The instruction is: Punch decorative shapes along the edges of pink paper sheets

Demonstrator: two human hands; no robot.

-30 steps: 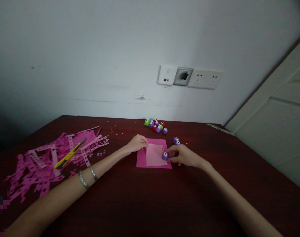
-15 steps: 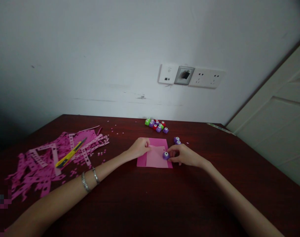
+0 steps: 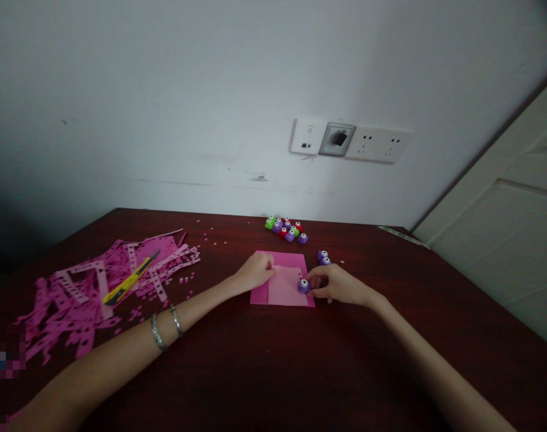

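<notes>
My right hand [image 3: 340, 284] grips purple plastic one-eyed punch [image 3: 303, 287] at right edge, pale-pink paper sheet [image 3: 282, 289]; left hand [image 3: 255, 271] pinches far-left corner.

Purple eye-topped punch [image 3: 304, 287] at right edge of pale pink sheet [image 3: 283, 289], atop darker pink paper [image 3: 292, 259]

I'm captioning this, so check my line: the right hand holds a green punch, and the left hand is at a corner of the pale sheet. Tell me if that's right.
Not quite: in the head view, the punch in the right hand is purple, not green.
</notes>
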